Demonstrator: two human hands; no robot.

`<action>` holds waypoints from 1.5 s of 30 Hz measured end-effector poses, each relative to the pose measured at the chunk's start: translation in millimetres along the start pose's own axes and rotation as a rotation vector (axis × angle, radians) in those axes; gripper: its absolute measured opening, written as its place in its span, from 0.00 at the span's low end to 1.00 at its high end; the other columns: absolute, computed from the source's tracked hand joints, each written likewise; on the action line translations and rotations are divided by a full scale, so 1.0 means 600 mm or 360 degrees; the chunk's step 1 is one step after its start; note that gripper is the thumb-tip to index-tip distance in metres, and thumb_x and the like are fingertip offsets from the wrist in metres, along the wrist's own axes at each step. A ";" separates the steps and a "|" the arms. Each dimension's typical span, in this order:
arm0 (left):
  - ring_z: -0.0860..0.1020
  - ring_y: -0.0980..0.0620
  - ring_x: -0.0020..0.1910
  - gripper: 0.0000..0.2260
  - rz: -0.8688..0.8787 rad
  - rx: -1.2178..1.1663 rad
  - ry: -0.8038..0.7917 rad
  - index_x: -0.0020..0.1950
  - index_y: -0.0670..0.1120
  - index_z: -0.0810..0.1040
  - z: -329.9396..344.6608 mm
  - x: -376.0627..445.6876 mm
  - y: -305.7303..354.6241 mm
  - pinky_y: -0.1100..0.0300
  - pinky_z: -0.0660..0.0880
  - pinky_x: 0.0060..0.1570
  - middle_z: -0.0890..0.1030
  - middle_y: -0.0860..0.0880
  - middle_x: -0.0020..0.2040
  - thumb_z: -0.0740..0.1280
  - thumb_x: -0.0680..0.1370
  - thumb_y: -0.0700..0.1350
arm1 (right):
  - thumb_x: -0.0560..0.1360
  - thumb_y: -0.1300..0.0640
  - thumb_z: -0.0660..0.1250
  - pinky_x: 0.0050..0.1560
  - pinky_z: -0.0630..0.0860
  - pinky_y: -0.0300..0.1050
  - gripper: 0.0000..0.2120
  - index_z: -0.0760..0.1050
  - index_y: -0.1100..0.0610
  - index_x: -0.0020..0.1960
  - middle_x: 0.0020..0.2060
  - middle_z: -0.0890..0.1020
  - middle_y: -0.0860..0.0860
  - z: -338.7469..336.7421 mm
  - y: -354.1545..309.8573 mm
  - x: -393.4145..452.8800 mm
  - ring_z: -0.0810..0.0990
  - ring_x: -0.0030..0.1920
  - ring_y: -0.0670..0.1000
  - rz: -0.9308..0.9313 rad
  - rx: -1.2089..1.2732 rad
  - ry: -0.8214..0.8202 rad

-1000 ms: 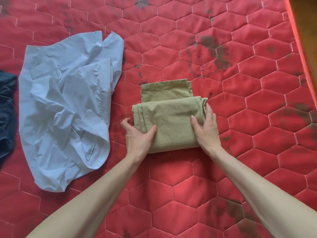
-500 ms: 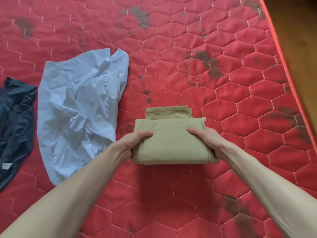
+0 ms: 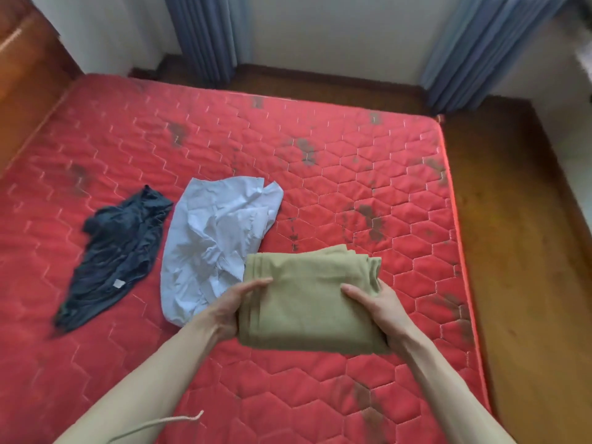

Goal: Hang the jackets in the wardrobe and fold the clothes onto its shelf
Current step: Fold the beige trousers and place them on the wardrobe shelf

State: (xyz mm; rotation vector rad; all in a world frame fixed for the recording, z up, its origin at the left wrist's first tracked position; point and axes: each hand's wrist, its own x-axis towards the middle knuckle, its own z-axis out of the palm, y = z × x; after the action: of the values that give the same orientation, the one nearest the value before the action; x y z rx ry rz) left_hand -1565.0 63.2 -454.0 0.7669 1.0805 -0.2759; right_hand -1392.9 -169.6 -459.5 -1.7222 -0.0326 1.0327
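A folded khaki garment [image 3: 307,299] is held above the red quilted mattress [image 3: 384,174]. My left hand [image 3: 234,306] grips its left edge, thumb on top and fingers underneath. My right hand [image 3: 378,306] grips its right edge the same way. A crumpled light blue shirt [image 3: 214,238] lies on the mattress just left of the khaki bundle. Further left lies a crumpled dark navy garment [image 3: 118,248] with a small white label. The wardrobe is not in view.
Wooden floor [image 3: 519,251] runs along the mattress's right and far sides. Blue curtains [image 3: 474,49] hang against the white far wall. A wooden headboard [image 3: 25,78] stands at the far left. A thin beige cord [image 3: 153,426] lies across my left forearm.
Both hands slid under the folded khaki garment and lifted it off the mattress. The view has tilted up, so the room, floor and curtains now show.
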 end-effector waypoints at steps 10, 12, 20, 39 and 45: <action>0.86 0.43 0.54 0.20 0.0478 -0.0277 0.0092 0.64 0.41 0.84 -0.016 -0.342 -0.033 0.49 0.81 0.57 0.85 0.39 0.60 0.76 0.75 0.48 | 0.75 0.53 0.77 0.58 0.83 0.54 0.21 0.80 0.59 0.64 0.56 0.87 0.58 0.060 -0.198 -0.205 0.86 0.57 0.59 -0.0171 -0.0084 -0.0542; 0.86 0.42 0.53 0.21 0.0561 -0.0436 0.0140 0.63 0.39 0.84 -0.033 -0.387 -0.055 0.50 0.83 0.56 0.85 0.38 0.59 0.76 0.73 0.46 | 0.75 0.55 0.76 0.54 0.83 0.52 0.18 0.81 0.60 0.62 0.54 0.87 0.58 0.096 -0.222 -0.231 0.87 0.55 0.59 -0.0226 -0.0152 -0.0627; 0.88 0.44 0.44 0.12 0.0952 -0.0762 0.0546 0.54 0.40 0.88 -0.153 -0.566 -0.133 0.53 0.85 0.41 0.87 0.37 0.53 0.67 0.81 0.45 | 0.73 0.54 0.79 0.50 0.84 0.51 0.16 0.83 0.58 0.58 0.49 0.88 0.56 0.309 -0.283 -0.325 0.88 0.51 0.56 -0.0468 -0.0434 -0.0944; 0.86 0.40 0.55 0.13 0.1290 -0.1228 0.1139 0.60 0.42 0.86 -0.594 -0.946 -0.416 0.46 0.80 0.59 0.86 0.39 0.57 0.69 0.81 0.47 | 0.70 0.40 0.76 0.60 0.81 0.56 0.18 0.80 0.42 0.58 0.59 0.84 0.50 0.909 -0.198 -0.652 0.84 0.59 0.52 -0.1031 -0.0873 -0.1773; 0.85 0.39 0.58 0.16 0.1486 -0.1176 0.1461 0.61 0.43 0.85 -0.703 -1.029 -0.497 0.44 0.79 0.61 0.87 0.41 0.57 0.74 0.76 0.49 | 0.71 0.42 0.75 0.52 0.83 0.46 0.22 0.78 0.52 0.59 0.52 0.87 0.47 1.053 -0.149 -0.754 0.87 0.53 0.49 -0.0984 -0.0895 -0.1931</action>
State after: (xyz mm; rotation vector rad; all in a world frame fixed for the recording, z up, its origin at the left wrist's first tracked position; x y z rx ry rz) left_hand -2309.6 40.8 -148.5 0.6258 1.3882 1.3179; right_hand -2040.7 131.8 -141.6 -1.1253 -1.6302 1.4848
